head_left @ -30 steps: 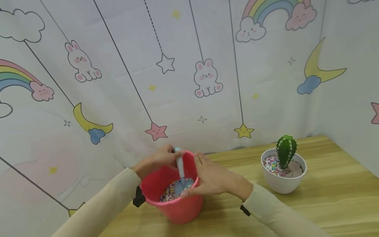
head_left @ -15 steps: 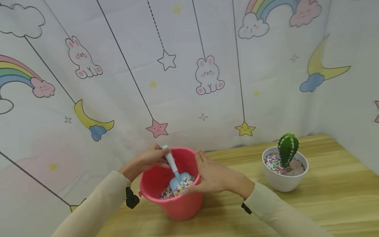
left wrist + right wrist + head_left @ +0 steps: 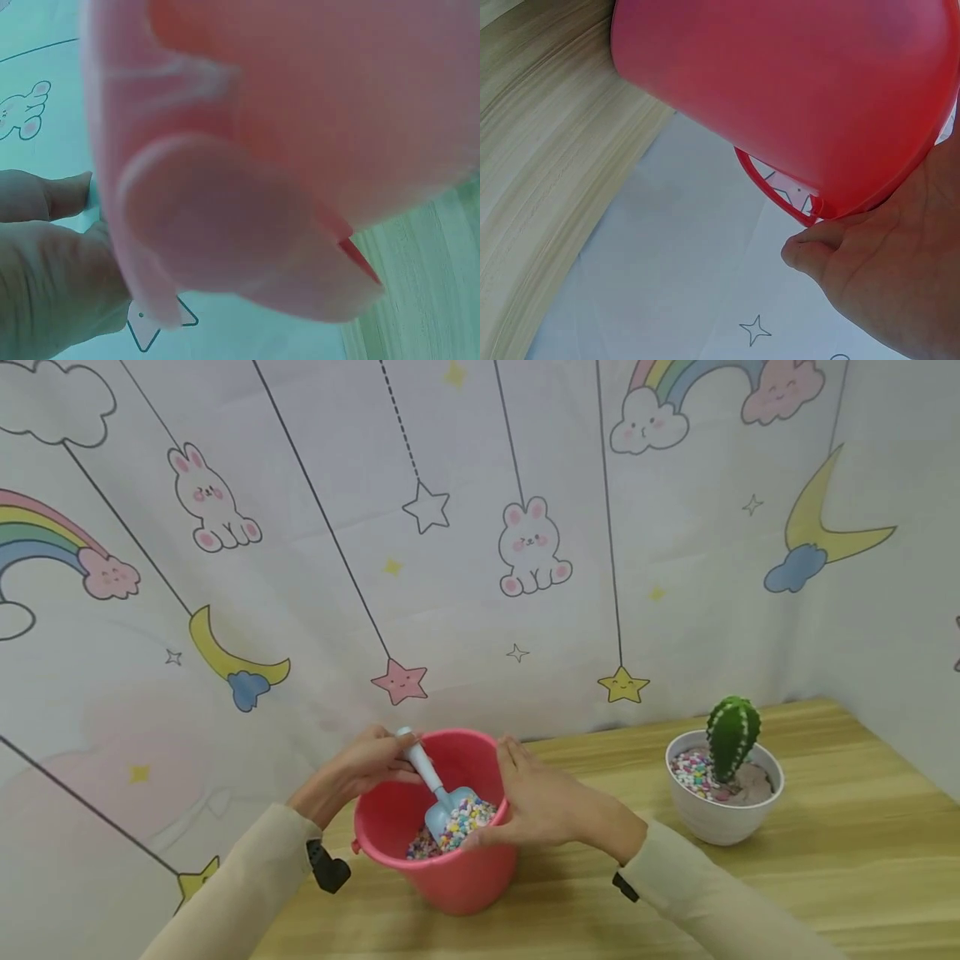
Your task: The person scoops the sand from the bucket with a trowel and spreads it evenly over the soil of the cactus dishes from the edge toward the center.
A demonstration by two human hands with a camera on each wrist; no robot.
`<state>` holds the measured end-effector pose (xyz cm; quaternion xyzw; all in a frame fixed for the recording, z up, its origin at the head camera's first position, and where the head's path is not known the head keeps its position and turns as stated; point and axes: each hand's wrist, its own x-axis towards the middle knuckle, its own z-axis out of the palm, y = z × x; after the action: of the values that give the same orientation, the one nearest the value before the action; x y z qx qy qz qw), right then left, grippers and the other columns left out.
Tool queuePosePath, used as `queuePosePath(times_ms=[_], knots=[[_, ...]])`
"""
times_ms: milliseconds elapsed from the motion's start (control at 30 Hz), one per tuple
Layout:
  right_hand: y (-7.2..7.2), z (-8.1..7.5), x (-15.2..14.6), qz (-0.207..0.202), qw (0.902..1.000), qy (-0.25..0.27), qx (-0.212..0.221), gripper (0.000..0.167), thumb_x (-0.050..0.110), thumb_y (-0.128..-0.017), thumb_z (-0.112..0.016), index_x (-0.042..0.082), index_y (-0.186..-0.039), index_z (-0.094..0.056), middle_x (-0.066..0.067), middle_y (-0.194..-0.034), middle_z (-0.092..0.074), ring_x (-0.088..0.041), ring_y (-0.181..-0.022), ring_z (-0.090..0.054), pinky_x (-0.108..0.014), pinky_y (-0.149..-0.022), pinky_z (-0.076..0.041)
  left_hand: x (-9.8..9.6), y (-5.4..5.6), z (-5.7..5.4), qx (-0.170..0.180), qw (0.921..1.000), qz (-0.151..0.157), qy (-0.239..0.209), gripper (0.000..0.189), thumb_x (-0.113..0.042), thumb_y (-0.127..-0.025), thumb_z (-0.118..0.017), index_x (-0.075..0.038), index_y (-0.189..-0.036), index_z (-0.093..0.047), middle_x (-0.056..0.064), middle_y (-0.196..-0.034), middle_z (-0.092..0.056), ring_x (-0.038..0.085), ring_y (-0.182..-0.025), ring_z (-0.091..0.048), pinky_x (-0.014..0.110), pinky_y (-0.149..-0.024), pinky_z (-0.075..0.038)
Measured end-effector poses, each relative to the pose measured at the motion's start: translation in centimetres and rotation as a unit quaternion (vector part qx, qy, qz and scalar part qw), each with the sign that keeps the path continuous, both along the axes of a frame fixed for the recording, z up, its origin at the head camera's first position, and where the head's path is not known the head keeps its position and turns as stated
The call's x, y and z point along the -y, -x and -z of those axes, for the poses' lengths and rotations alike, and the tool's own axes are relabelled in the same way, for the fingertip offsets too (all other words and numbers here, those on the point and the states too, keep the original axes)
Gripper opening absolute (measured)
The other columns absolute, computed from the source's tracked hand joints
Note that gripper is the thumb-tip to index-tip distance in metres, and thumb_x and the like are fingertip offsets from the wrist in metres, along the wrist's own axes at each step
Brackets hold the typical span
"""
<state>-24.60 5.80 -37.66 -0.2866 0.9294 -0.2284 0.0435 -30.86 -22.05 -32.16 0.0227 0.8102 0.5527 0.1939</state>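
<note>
My left hand (image 3: 365, 762) grips the pale handle of a light blue toy shovel (image 3: 446, 806) inside a pink-red bucket (image 3: 465, 885). Multicoloured pebbles (image 3: 468, 820) lie on the tilted blade, and more show at the bottom of the bucket. My right hand (image 3: 551, 800) rests on the bucket's right rim, fingers fairly straight, thumb reaching over the near edge. Up close in the left wrist view, the bucket's handle lug (image 3: 217, 210) hides most of the shovel. The right wrist view has the bucket's side and its red carrying handle (image 3: 769, 187).
A white pot (image 3: 722, 822) with a green cactus (image 3: 732, 739) stands to the right, part of its top covered with similar pebbles. The wooden table (image 3: 840, 860) meets a curtain (image 3: 322, 585) printed with stars, rabbits and moons.
My left hand has drawn the shovel up and leftward, tilting its handle to the left; its blade has come out of the pebbles loaded. My right hand stays on the rim.
</note>
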Motion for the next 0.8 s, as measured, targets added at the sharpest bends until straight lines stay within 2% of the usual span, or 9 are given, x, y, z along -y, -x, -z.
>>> queuePosePath(times_ms=[167, 333, 500, 667, 800], knots=[[-0.1, 0.0, 0.0, 0.002, 1.0000, 0.001, -0.005, 0.137, 0.090, -0.077, -0.064, 0.006, -0.169, -0.007, -0.014, -0.178, -0.011, -0.037, -0.166, -0.014, -0.056, -0.115, -0.053, 0.8, -0.2, -0.1, 0.002, 0.9995, -0.014, -0.028, 0.047, -0.026, -0.111, -0.054, 0.017, -0.131, -0.056, 0.008, -0.089, -0.077, 0.019, -0.084, -0.079, 0.036, -0.082, -0.069], [-0.2, 0.0, 0.1, 0.006, 1.0000, 0.000, -0.004, 0.138, 0.092, -0.076, -0.063, 0.006, -0.169, -0.007, -0.014, -0.178, -0.011, -0.038, -0.165, -0.015, -0.056, -0.117, -0.051, 1.9, -0.5, 0.1, 0.012, 0.9956, -0.059, -0.071, 0.049, -0.028, -0.110, -0.057, 0.014, -0.136, -0.052, 0.007, -0.089, -0.078, 0.019, -0.084, -0.080, 0.033, -0.080, -0.069], [-0.3, -0.2, 0.2, 0.007, 1.0000, 0.006, 0.003, 0.139, 0.093, -0.074, -0.062, 0.008, -0.169, -0.006, -0.014, -0.178, -0.010, -0.038, -0.165, -0.015, -0.057, -0.119, -0.049, 3.1, -0.9, 0.1, 0.021, 0.9878, -0.116, -0.102, 0.050, -0.028, -0.110, -0.057, 0.006, -0.145, -0.048, 0.007, -0.094, -0.078, 0.020, -0.087, -0.081, 0.034, -0.082, -0.068], [-0.4, -0.3, 0.1, 0.006, 1.0000, 0.007, -0.001, 0.141, 0.094, -0.075, -0.061, 0.007, -0.169, -0.004, -0.015, -0.178, -0.007, -0.038, -0.166, -0.013, -0.057, -0.125, -0.041, 4.0, -1.3, 0.0, 0.018, 0.9798, -0.147, -0.135, 0.050, -0.031, -0.109, -0.057, 0.003, -0.144, -0.047, 0.007, -0.097, -0.076, 0.020, -0.091, -0.081, 0.035, -0.087, -0.067], [-0.5, -0.2, 0.0, 0.003, 0.9999, 0.013, -0.001, 0.139, 0.093, -0.075, -0.062, 0.008, -0.169, -0.005, -0.013, -0.178, -0.009, -0.038, -0.165, -0.015, -0.057, -0.121, -0.046, 4.7, -1.8, -0.1, 0.022, 0.9684, -0.166, -0.185, 0.049, -0.035, -0.107, -0.060, -0.001, -0.140, -0.045, 0.006, -0.098, -0.076, 0.019, -0.092, -0.081, 0.034, -0.090, -0.066]])
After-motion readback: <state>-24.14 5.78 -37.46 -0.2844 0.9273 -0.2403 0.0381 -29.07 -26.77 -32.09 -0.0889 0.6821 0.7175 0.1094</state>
